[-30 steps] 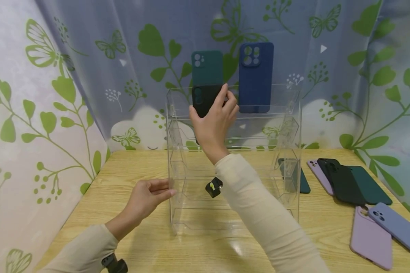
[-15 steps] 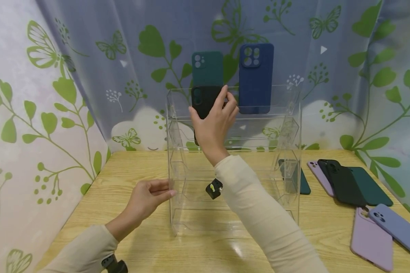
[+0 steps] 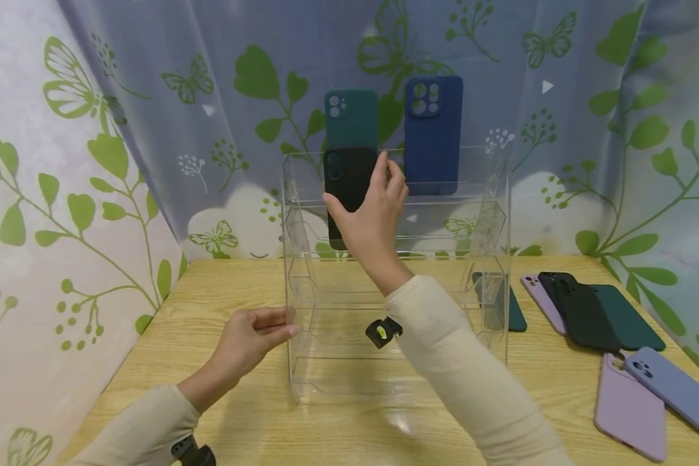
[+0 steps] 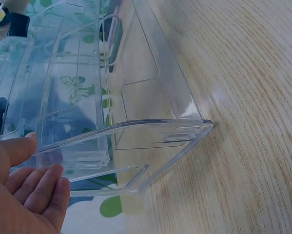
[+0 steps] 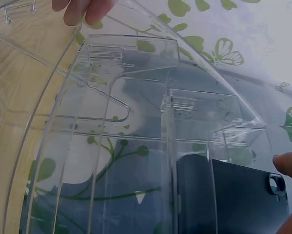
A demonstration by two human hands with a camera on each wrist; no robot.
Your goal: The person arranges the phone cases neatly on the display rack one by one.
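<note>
A tiered clear acrylic display stand [image 3: 292,372] stands on the table. My left hand [image 3: 249,342] holds its left side panel, thumb on one face and fingers on the other; the left wrist view shows the clear panel edge [image 4: 136,124] there. My right hand [image 3: 373,213] spans a black phone case [image 3: 345,178] on an upper tier, thumb at its left edge and fingers at its right. In the right wrist view the thumb tip lies beside the camera cut-out of the case [image 5: 223,195]. A teal phone case [image 3: 352,123] and a blue phone case [image 3: 433,145] stand upright on the top tier.
Right of the stand lie black [image 3: 588,317], dark green [image 3: 632,317], pink [image 3: 629,408] and lavender-blue [image 3: 676,388] phone cases, partly overlapping. Another dark teal case [image 3: 516,310] lies by the stand's right side. A leaf-patterned curtain [image 3: 227,129] hangs behind the table [image 3: 233,285].
My right hand has shifted slightly, its wrist and forearm moving right, so more of the black phone case shows. The left hand keeps its place on the stand.
</note>
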